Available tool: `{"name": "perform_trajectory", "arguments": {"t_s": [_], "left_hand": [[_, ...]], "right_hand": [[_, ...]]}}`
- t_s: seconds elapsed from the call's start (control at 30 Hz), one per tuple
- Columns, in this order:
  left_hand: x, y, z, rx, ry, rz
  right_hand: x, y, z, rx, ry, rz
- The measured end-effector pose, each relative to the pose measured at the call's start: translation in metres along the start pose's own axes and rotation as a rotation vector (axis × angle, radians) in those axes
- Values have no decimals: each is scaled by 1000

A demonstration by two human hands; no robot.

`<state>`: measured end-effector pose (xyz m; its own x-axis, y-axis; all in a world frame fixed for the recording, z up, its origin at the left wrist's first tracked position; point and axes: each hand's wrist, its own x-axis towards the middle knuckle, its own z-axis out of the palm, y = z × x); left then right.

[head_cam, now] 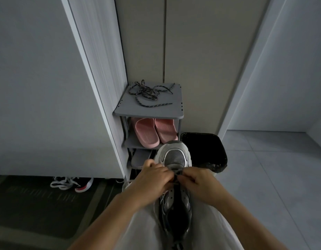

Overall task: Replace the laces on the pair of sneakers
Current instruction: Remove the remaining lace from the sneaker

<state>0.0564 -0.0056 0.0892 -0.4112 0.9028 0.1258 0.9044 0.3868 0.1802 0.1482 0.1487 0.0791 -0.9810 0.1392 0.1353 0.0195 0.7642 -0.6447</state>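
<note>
Atop the sneaker [175,157], lace [176,172] between left grip [152,177] and right grip [197,183].

You are wearing loose, pale trousers [138,231], whitish grey all over, and the soft cloth is making long folds over both your legs. Your left hand [152,175] and your right hand [195,181] are showing bare. Your left arm [111,213] and your right arm [235,213] are showing bare too, all the way up as far as anyone can see.
</note>
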Motion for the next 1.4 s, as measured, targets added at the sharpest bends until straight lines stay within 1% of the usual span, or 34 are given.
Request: {"name": "perform_trajectory", "arguments": {"t_s": [0.03,0.1,0.17,0.27,0.33,0.37,0.4,0.43,0.47,0.5,0.53,0.57,0.6,0.63,0.7,0.73,0.77,0.83,0.9,1.0,1.07,1.13,1.2,1.27,1.33,1.4], "left_hand": [[-1,-5,-3,-37,16,21],[-7,-15,-14,-143,-9,44],[-15,-30,-24,-200,24,49],[-40,-56,-41,-292,54,-46],[-57,-69,-52,-385,72,-172],[-63,-75,-53,-428,92,-223],[-66,-80,-51,-452,96,-258],[-67,-82,-47,-454,65,-298],[-66,-80,-42,-424,45,-312],[-63,-76,-36,-379,26,-310],[-58,-69,-32,-321,2,-291],[-52,-58,-29,-276,11,-268],[-44,-45,-25,-257,22,-234],[-35,-33,-20,-222,50,-163],[-16,-8,-13,-45,75,-5],[-8,3,-11,27,39,6],[-1,9,-9,56,11,-11],[5,10,-4,17,-55,-76],[4,8,-5,-31,-67,-65],[-7,0,-13,-263,-139,-53],[-17,-13,-19,-369,-181,-90],[-31,-35,-30,-453,-132,-187],[-47,-59,-44,-508,-52,-321],[-57,-71,-51,-519,7,-360],[-58,-66,-46,-507,45,-361],[-50,-47,-31,-517,131,-331]], "right_hand": [[-2,1,1,165,41,64],[-7,-1,-2,533,173,172],[-9,1,-15,850,373,216],[-15,16,-41,1136,611,244],[-21,28,-49,1281,711,248],[-24,33,-49,1312,732,277],[-26,39,-47,1264,729,322],[-27,44,-42,1127,693,378],[-27,50,-35,904,618,422],[-26,53,-29,636,536,427],[-25,51,-24,368,481,375],[-23,46,-19,152,456,287],[-21,38,-16,10,412,187],[-18,27,-12,-67,349,89],[-10,6,-6,-206,235,-54],[-7,-2,-3,-268,180,-78],[-4,-8,-2,-289,155,-61],[-1,-10,-4,-207,103,40],[0,-11,-4,-151,65,121],[2,-19,-1,-99,-26,221],[2,-20,-3,-142,-75,276],[2,-15,-10,-160,-65,346],[2,-11,-12,-105,-50,392],[2,-12,-7,-98,-36,355],[2,-20,0,-115,55,260],[3,-27,0,-89,136,153]]}}
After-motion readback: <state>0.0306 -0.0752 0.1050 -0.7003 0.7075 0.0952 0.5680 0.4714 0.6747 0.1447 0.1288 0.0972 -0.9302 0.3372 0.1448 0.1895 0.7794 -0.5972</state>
